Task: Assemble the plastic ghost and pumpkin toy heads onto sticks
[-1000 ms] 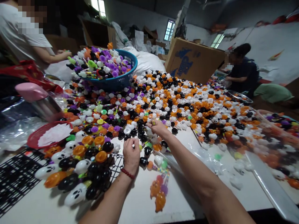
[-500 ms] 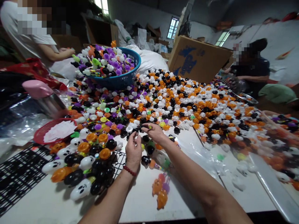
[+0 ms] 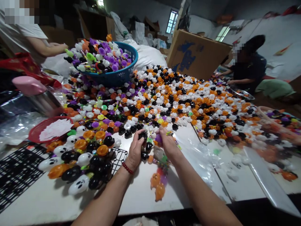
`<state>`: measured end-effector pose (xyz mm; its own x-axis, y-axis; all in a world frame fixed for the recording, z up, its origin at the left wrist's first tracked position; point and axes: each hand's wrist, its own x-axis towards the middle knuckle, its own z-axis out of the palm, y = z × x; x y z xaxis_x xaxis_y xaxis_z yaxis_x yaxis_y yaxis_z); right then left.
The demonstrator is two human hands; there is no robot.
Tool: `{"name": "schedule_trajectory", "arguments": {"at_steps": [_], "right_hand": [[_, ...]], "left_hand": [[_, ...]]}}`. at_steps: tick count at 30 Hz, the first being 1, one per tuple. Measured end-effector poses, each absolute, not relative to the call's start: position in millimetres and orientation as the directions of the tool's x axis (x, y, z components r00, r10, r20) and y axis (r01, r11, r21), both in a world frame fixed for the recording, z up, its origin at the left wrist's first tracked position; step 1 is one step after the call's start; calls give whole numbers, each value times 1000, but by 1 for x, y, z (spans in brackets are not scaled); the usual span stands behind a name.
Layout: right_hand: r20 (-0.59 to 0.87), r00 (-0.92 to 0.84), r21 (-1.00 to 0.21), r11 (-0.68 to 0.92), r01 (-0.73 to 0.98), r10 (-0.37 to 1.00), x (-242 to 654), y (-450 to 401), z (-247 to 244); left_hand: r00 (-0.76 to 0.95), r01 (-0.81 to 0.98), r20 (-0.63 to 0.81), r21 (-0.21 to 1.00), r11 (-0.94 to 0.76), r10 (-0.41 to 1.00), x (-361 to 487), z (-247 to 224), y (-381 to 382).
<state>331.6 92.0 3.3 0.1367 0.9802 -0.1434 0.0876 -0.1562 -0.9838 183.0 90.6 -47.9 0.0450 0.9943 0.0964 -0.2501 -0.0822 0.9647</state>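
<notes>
My left hand [image 3: 134, 150], with a red bead bracelet at the wrist, curls its fingers round a black toy piece [image 3: 142, 135]. Just to its right, my right hand [image 3: 167, 142] is closed on a purple toy piece [image 3: 159, 138]. Small black, green and orange pieces lie between the palms. Below them on the white table [image 3: 138, 194] rest orange bat-like pieces [image 3: 160, 191]. A cluster of larger ghost, pumpkin and black pieces [image 3: 78, 184] lies left of my left hand.
A large heap of toy pieces [image 3: 181, 105] spreads behind my hands. Around it stand a blue basket [image 3: 124, 73], a red basket [image 3: 35, 131], a pink-lidded flask [image 3: 43, 99] and a cardboard box [image 3: 199, 55]. Two people are at the far left and right.
My hands have moved apart slightly. A purple piece now shows in my right hand and a black one in my left. The camera view has shifted a little.
</notes>
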Motion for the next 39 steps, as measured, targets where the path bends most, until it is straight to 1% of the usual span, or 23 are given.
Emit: {"name": "schedule_trajectory", "arguments": {"at_steps": [1, 3, 4, 6, 7, 10, 12, 16, 23, 29, 33, 35, 39], "right_hand": [[-177, 101, -984, -177, -10, 979, 333, 92, 5], [-192, 18, -966, -186, -177, 981, 335, 92, 7], [-183, -15, -956, -181, -232, 983, 335, 92, 7], [-168, -49, -949, -175, -263, 984, 336, 92, 7], [-161, -53, -956, -169, -241, 985, 336, 91, 7], [-128, -35, -987, -131, -89, 991, 337, 90, 5], [-111, -15, -994, -111, -23, 994, 337, 89, 4], [-103, 14, -994, -102, -39, 995, 340, 90, 1], [-111, -62, -994, -111, 5, 992, 350, 88, 0], [-120, -148, -993, -117, 27, 982, 352, 84, 3], [-103, -210, -994, -106, -4, 972, 354, 83, 4], [-112, -245, -994, -111, 17, 963, 355, 83, 5], [-127, -248, -990, -107, 94, 960, 357, 84, 9]], "left_hand": [[109, -316, 55, 949, -18, 993, 183, -48, 89], [207, -389, 18, 919, 65, 978, 184, -49, 88], [234, -403, 16, 912, 81, 972, 184, -51, 88], [277, -401, 28, 912, 89, 960, 183, -53, 89], [291, -392, 33, 916, 87, 956, 183, -54, 90], [306, -354, 25, 931, 89, 952, 183, -54, 90], [307, -328, 15, 940, 91, 952, 183, -53, 89], [314, -300, -9, 948, 108, 949, 183, -49, 88], [286, -239, -31, 966, 103, 958, 183, -46, 89], [284, -243, -50, 962, 122, 958, 184, -42, 88], [182, -119, -3, 993, 25, 983, 184, -40, 90], [154, -57, 44, 998, -36, 987, 183, -41, 91], [152, -17, 93, 996, -91, 984, 182, -45, 93]]}}
